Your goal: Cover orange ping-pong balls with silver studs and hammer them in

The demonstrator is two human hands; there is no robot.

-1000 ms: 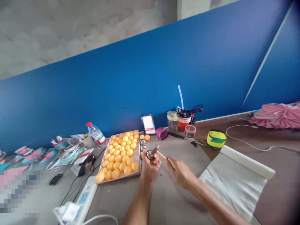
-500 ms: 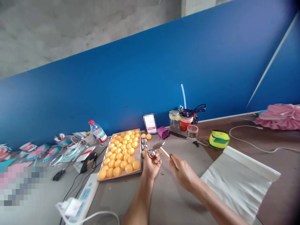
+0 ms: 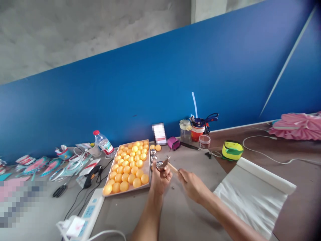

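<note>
My left hand (image 3: 160, 179) has its fingers closed round a small silvery ball (image 3: 159, 164) with a shiny, patterned surface. In my right hand (image 3: 190, 184) is the pale wooden handle of a small hammer (image 3: 173, 167). Its dark metal head is right at the silvery ball, overlapping it in view; whether they touch I cannot tell. Beyond my left hand, more silvery balls (image 3: 153, 154) stand in a row beside a shallow box (image 3: 149, 170) of orange balls (image 3: 126, 169). A tiny metallic bit (image 3: 173, 188) lies on the table by my left wrist.
Left of the box are a tilted plastic bottle (image 3: 104, 144), black cables and a white power strip (image 3: 87, 214). At the back stand a glass jar (image 3: 185, 130), a red cup (image 3: 197, 133) and a purple object (image 3: 174, 143). To the right lie a yellow-green item (image 3: 232, 150) and white sheeting (image 3: 255, 194).
The hammer head has come down and left onto or close against the silvery ball, where there was a gap before. My left hand still holds the ball; the view has shifted slightly.
</note>
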